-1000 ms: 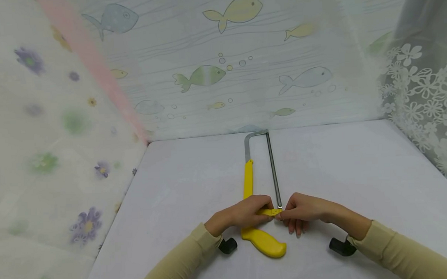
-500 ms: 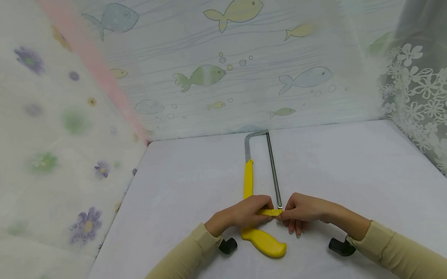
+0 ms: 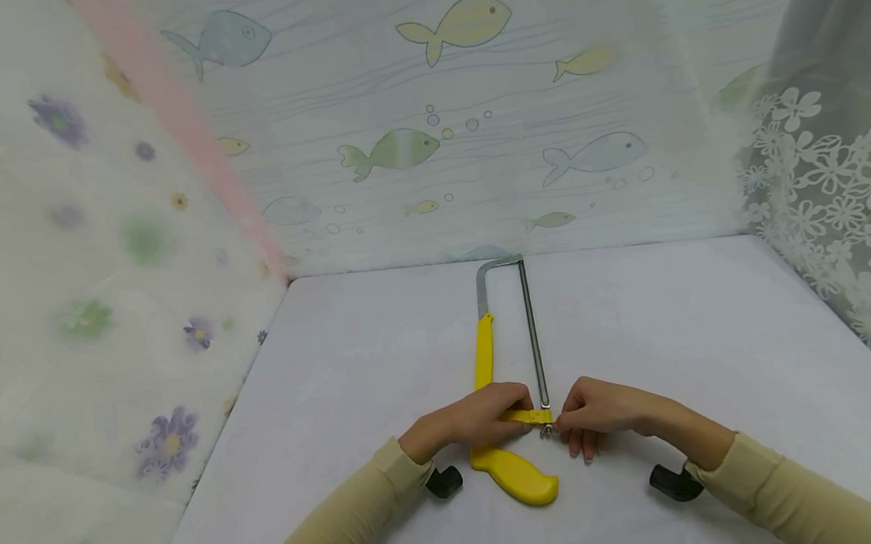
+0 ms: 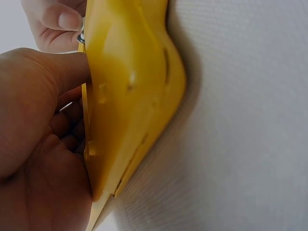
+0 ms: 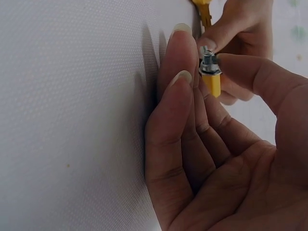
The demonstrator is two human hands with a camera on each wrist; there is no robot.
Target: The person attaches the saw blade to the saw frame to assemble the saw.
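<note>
A hacksaw [image 3: 485, 350] with a yellow handle [image 3: 518, 479] lies on the white-covered table, its blade [image 3: 532, 333] on the right side and its grey front bow at the far end. My left hand [image 3: 483, 410] grips the yellow arm that reaches across to the blade's near end. In the left wrist view the yellow handle [image 4: 130, 72] fills the middle beside my thumb. At the arm's tip a metal wing nut [image 3: 546, 431] shows uncovered. My right hand [image 3: 606, 410] is just right of it, fingers loosely curled; in the right wrist view the thumb tip is right at the nut [image 5: 209, 62].
The white tabletop [image 3: 380, 338] runs back to a curtain [image 3: 472, 94] printed with fish. A flowered curtain hangs at the left, a lace one [image 3: 835, 178] at the right. Black wrist devices [image 3: 676, 483] sit under both sleeves.
My right hand has drawn slightly to the right off the arm's tip, and the wing nut it covered now shows. The left hand and the hacksaw have kept their places.
</note>
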